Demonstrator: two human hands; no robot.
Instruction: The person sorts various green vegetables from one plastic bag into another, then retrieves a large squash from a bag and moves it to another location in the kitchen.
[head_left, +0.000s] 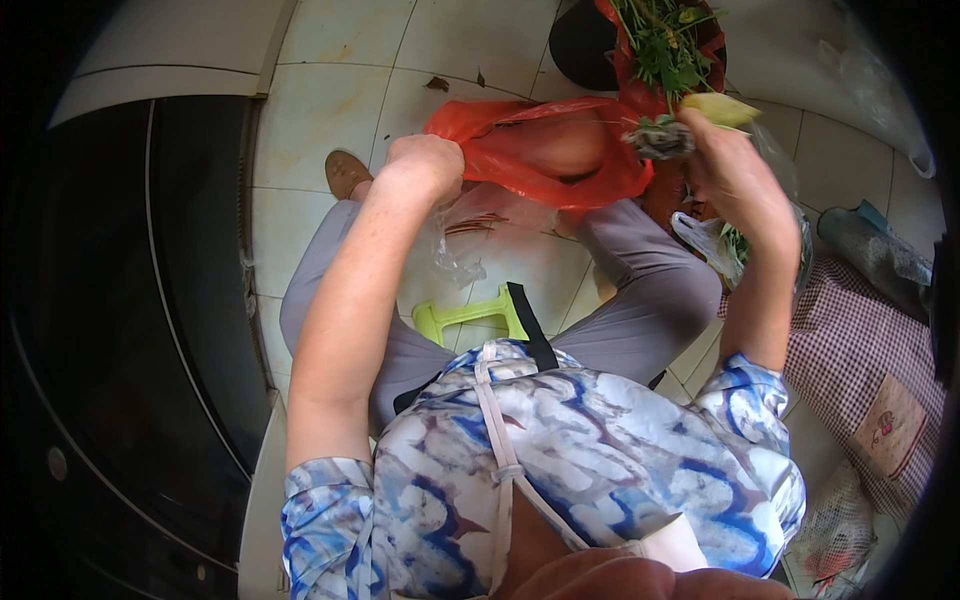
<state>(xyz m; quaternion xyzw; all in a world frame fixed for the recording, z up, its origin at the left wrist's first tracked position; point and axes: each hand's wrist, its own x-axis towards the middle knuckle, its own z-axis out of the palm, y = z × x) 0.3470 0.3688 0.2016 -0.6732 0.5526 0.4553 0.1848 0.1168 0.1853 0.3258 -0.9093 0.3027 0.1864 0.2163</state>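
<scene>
My left hand (424, 166) grips the left end of a red plastic bag (559, 196), held up above the floor between my knees. The bag's mouth gapes upward, and a rounded, pale, reddish-looking thing (574, 142) shows inside, too unclear to name. At the bag's right end my right hand (712, 157), blurred, is closed on a greyish clump with green leaves (661, 139). A yellow leaf (721, 110) sticks out beside its fingers. Just beyond stands a dark bin (581, 46), where a red bag holds green plant stems (667, 37).
Below the red bag lies a clear plastic bag (459, 251) with thin reddish stems. A lime-green plastic stool (480, 309) is between my legs. At right are a clear bag of greens (731, 244), a checked cloth (847, 337) and a mesh bag (840, 525). A dark-fronted cabinet (195, 285) stands left.
</scene>
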